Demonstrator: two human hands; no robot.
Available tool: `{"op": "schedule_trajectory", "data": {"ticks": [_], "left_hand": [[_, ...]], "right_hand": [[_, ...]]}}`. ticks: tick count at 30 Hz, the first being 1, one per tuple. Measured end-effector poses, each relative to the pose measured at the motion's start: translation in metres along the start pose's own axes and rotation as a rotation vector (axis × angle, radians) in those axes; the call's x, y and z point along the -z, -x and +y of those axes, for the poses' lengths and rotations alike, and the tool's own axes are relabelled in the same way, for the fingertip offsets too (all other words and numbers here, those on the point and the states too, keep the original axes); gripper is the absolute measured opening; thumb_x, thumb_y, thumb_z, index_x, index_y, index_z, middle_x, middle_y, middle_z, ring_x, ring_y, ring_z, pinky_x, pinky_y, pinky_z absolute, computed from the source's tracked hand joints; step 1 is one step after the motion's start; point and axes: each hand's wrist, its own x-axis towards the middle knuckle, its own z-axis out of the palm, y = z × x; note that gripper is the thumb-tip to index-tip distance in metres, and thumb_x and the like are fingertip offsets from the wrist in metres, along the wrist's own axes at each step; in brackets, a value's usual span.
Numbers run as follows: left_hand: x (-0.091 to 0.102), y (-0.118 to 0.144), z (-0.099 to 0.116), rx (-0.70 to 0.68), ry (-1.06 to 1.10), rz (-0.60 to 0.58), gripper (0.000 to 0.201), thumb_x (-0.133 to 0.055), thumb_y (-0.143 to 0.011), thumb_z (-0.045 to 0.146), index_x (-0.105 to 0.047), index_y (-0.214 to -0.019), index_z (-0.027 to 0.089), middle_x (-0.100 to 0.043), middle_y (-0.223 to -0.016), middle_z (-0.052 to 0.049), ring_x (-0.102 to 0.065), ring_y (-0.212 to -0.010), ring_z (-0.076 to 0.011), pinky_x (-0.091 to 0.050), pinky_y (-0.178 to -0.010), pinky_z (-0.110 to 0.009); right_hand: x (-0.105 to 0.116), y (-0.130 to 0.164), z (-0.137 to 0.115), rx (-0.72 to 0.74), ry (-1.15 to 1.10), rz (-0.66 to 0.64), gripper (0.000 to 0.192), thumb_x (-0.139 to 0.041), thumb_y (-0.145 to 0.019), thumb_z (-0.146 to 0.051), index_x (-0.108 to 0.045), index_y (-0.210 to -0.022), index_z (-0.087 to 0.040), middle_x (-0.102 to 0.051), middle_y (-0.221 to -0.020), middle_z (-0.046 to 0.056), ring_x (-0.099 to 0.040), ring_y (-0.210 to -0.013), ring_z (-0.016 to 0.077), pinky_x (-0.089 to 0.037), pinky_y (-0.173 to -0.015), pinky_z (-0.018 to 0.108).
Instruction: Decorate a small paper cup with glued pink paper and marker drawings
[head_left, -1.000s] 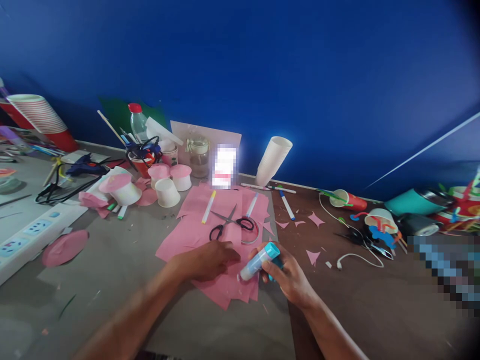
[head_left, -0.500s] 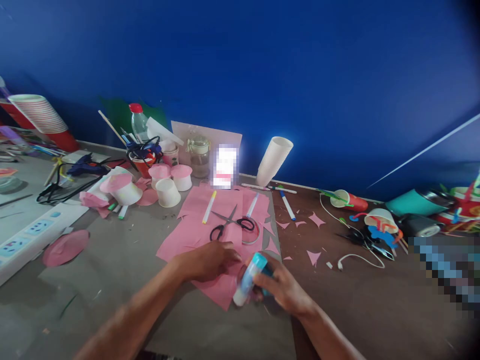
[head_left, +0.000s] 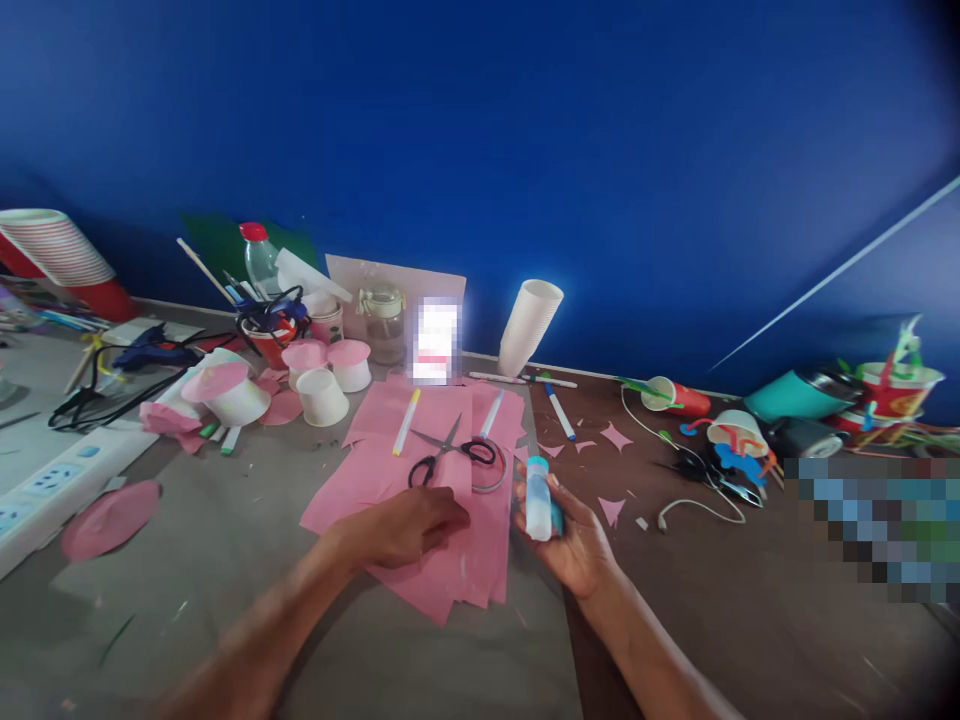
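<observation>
My right hand (head_left: 574, 545) is wrapped round a glue stick (head_left: 538, 505), which has a light blue and white body and stands nearly upright. Something teal shows behind the stick, against the palm, perhaps its cap. Over the pink paper sheets (head_left: 491, 560) my left hand (head_left: 412, 525) has its fingers curled in and closed; whatever they pinch is hidden. Just beyond that hand lie open scissors (head_left: 448, 448) with black handles. A yellow-ended marker (head_left: 406, 424) and a white marker (head_left: 491, 415) rest on the pink sheets too.
Paper cups (head_left: 322, 397), some topped with pink paper, stand at the left near a white power strip (head_left: 45, 490). A stack of white cups (head_left: 529, 325) leans by the blue wall. Pink scraps (head_left: 611, 510), a white cable (head_left: 701, 503) and a teal bottle (head_left: 795, 395) lie on the right.
My right hand has lifted the glue stick away from the paper, to the right, and turned it more upright. My left hand stays over the paper, its fingers more curled. The view shifted slightly right.
</observation>
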Motion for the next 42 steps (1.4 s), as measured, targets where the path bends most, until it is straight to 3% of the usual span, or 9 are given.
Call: {"op": "schedule_trajectory", "data": {"ticks": [6,12,16,21,24,28,34,38,42], "left_hand": [[0.005,-0.003,0.006,0.009,0.128,0.071,0.026,-0.048,-0.097,0.02,-0.069,-0.112,0.022,-0.074,-0.114,-0.007,-0.068,-0.102,-0.0218,-0.053,-0.09,-0.031],[-0.002,-0.006,0.002,-0.022,0.197,0.293,0.026,-0.048,-0.1,0.032,-0.066,-0.116,0.022,-0.071,-0.105,-0.008,-0.067,-0.089,-0.0188,-0.056,-0.075,-0.027],[-0.013,-0.008,-0.002,-0.136,0.118,0.403,0.037,-0.048,-0.102,0.032,-0.052,-0.139,0.027,-0.059,-0.133,-0.013,-0.059,-0.117,-0.0246,-0.056,-0.092,-0.036],[-0.02,-0.01,0.001,-0.254,-0.012,0.384,0.057,-0.051,-0.101,0.025,-0.032,-0.154,0.031,-0.043,-0.155,-0.014,-0.035,-0.147,-0.0296,-0.035,-0.12,-0.051],[-0.021,-0.01,0.006,-0.224,-0.04,0.291,0.055,-0.051,-0.099,0.02,-0.038,-0.152,0.029,-0.034,-0.162,-0.013,-0.028,-0.151,-0.0312,-0.032,-0.122,-0.053],[-0.022,-0.011,0.007,-0.241,0.063,0.256,0.047,-0.047,-0.099,0.015,-0.049,-0.143,0.03,-0.036,-0.161,-0.01,-0.03,-0.151,-0.0282,-0.035,-0.12,-0.051],[-0.024,-0.01,-0.004,-0.274,0.306,0.512,0.033,-0.049,-0.101,0.024,-0.057,-0.132,0.021,-0.062,-0.137,-0.015,-0.055,-0.133,-0.0284,-0.045,-0.112,-0.046],[-0.018,-0.008,-0.004,-0.112,0.359,0.526,0.032,-0.051,-0.101,0.036,-0.064,-0.121,0.015,-0.073,-0.107,-0.012,-0.067,-0.094,-0.0228,-0.056,-0.084,-0.034],[-0.015,-0.009,-0.004,-0.12,0.27,0.549,0.032,-0.055,-0.099,0.042,-0.065,-0.115,0.017,-0.071,-0.1,-0.009,-0.065,-0.089,-0.021,-0.053,-0.079,-0.03]], "right_hand": [[-0.007,0.004,0.0,0.04,-0.005,-0.01,0.029,-0.084,-0.077,-0.034,-0.066,-0.094,-0.02,-0.071,-0.078,0.0,-0.059,-0.051,0.0104,-0.051,-0.046,0.021],[-0.011,0.006,0.003,-0.016,-0.016,-0.038,0.032,-0.087,-0.072,-0.037,-0.064,-0.082,-0.018,-0.072,-0.076,0.0,-0.039,-0.037,0.0019,-0.042,-0.038,0.015],[-0.017,0.007,0.01,-0.078,-0.066,0.004,0.035,-0.091,-0.066,-0.035,-0.061,-0.076,-0.018,-0.065,-0.061,-0.005,-0.037,-0.037,0.0023,-0.043,-0.039,0.016],[-0.03,0.011,0.021,-0.124,-0.11,-0.02,0.037,-0.094,-0.062,-0.034,-0.062,-0.073,-0.018,-0.053,-0.046,-0.01,-0.033,-0.034,0.0027,-0.039,-0.038,0.015],[-0.037,0.012,0.027,-0.147,-0.111,-0.033,0.039,-0.095,-0.06,-0.033,-0.061,-0.072,-0.019,-0.054,-0.047,-0.01,-0.033,-0.033,0.0025,-0.037,-0.038,0.015],[-0.042,0.013,0.032,-0.147,-0.109,-0.007,0.043,-0.097,-0.056,-0.036,-0.06,-0.071,-0.019,-0.055,-0.047,-0.01,-0.036,-0.033,0.0035,-0.034,-0.037,0.017],[-0.036,0.015,0.02,-0.132,-0.125,-0.022,0.037,-0.09,-0.064,-0.039,-0.072,-0.087,-0.016,-0.072,-0.069,0.002,-0.054,-0.046,0.0092,-0.043,-0.046,0.021],[-0.029,0.016,0.003,-0.056,-0.199,-0.038,0.025,-0.08,-0.061,-0.013,-0.074,-0.085,-0.017,-0.076,-0.086,0.005,-0.067,-0.07,0.0141,-0.056,-0.07,0.026],[-0.024,0.012,-0.004,0.02,-0.216,-0.068,0.024,-0.082,-0.064,-0.008,-0.074,-0.084,-0.018,-0.076,-0.09,0.004,-0.071,-0.085,0.0161,-0.057,-0.087,0.029]]}}
